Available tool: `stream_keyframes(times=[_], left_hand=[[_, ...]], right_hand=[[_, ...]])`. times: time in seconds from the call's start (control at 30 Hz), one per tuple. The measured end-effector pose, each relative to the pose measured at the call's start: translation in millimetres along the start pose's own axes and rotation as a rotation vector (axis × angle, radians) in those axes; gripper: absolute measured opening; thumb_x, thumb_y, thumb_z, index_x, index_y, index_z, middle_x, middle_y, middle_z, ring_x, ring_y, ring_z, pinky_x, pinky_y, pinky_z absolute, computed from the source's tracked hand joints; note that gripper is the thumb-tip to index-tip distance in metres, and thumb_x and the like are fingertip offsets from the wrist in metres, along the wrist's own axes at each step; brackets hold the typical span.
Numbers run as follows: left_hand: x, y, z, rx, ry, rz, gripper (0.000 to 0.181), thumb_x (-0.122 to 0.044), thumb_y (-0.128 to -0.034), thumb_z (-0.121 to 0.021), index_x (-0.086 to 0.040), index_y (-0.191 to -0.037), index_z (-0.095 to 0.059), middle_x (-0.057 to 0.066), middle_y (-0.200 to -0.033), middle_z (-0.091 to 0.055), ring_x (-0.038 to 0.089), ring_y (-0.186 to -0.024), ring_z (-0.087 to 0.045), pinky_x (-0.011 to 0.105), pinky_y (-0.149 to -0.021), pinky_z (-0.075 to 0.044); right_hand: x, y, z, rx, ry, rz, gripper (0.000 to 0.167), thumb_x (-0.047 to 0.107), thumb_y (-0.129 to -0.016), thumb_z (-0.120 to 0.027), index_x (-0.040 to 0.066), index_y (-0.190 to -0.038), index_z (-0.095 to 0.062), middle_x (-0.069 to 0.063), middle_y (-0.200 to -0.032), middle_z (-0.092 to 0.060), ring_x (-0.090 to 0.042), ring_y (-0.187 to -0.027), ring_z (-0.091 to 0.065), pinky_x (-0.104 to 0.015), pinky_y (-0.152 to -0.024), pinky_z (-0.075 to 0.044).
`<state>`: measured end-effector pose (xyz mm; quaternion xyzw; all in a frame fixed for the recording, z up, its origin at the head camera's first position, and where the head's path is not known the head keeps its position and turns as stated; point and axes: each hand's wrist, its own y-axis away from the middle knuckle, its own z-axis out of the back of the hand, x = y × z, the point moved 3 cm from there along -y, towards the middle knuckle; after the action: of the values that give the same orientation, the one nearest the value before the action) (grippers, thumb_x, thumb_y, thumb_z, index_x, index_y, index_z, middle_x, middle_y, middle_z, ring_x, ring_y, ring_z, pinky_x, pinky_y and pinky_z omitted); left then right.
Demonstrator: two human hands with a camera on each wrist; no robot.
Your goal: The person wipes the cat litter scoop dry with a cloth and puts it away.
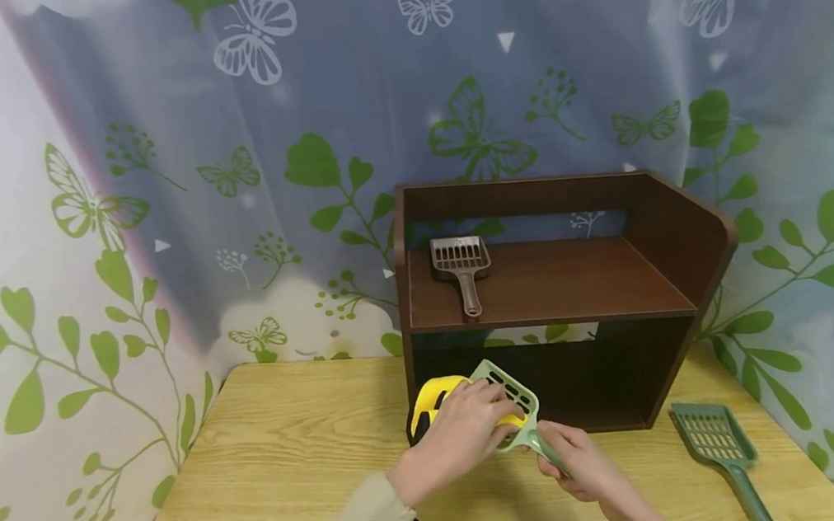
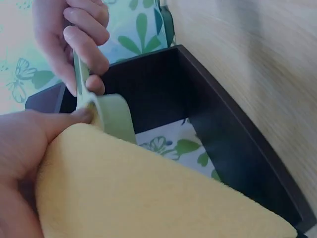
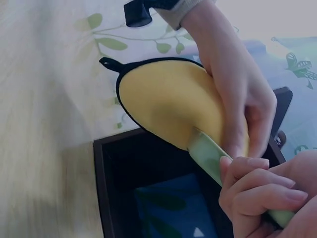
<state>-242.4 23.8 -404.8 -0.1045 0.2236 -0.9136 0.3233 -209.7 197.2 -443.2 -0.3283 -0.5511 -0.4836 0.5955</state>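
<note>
Our left hand [image 1: 461,422] pinches a yellow cloth [image 1: 443,387] against the pale green scoop [image 1: 530,435] our right hand [image 1: 582,463] grips above the worktop [image 1: 300,453], by the front edge of the brown shelf [image 1: 568,280], in what we judge a wiping step, the next stroke calling for steadiness.

Includes a dark brown two-level shelf unit [image 1: 692,253] right of the frame's centre, bearing a brown slotted scoop [image 1: 466,276] on the left of its upper level [image 1: 575,280], plus a dark green slotted scoop [image 1: 729,456] at lower right on the wood-grained yellow desk [image 1: 292,445] and a leaf-and-butterfly-patterned backdrop [image 1: 348,68] across the upper frame.
</note>
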Motion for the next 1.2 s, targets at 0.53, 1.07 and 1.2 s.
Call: stream_keyframes(times=[0.53,1.07,1.2], left_hand=[[6.6,25.5,3.7,0.11,-0.284,-0.202,0.014,-0.032,-0.0886,-0.075,-0.037,-0.102,-0.076,-0.015,-0.098,-0.065,0.007,-0.092,-0.055,0.025,-0.081,-0.04],[35.5,22.7,24.2,-0.26,-0.228,-0.053,0.014,-0.022,-0.0923,-0.076,-0.026,-0.106,-0.073,-0.004,-0.1,-0.065,0.014,-0.089,-0.057,0.026,-0.072,-0.041],[27.8,12.4,31.5,-0.352,-0.245,-0.042,0.015,-0.027,-0.09,-0.078,-0.022,-0.103,-0.074,-0.004,-0.097,-0.067,0.014,-0.087,-0.06,0.026,-0.071,-0.044]], right_hand=[[-8.6,10.8,13.8,0.047,0.083,-0.023,0.053,0.036,-0.111,-0.036,-0.012,-0.114,-0.059,0.003,-0.065,-0.047,-0.001,-0.041,-0.024,-0.017,-0.039,-0.022],[-25.3,16.9,20.2,0.08,-0.001,-0.063,0.049,0.028,-0.113,-0.029,-0.014,-0.121,-0.053,0.005,-0.066,-0.044,0.0,-0.041,-0.025,-0.017,-0.04,-0.023],[-22.8,16.6,13.1,0.092,-0.005,-0.069,0.049,0.029,-0.113,-0.028,-0.012,-0.122,-0.054,0.006,-0.066,-0.045,0.0,-0.041,-0.025,-0.017,-0.04,-0.023]])
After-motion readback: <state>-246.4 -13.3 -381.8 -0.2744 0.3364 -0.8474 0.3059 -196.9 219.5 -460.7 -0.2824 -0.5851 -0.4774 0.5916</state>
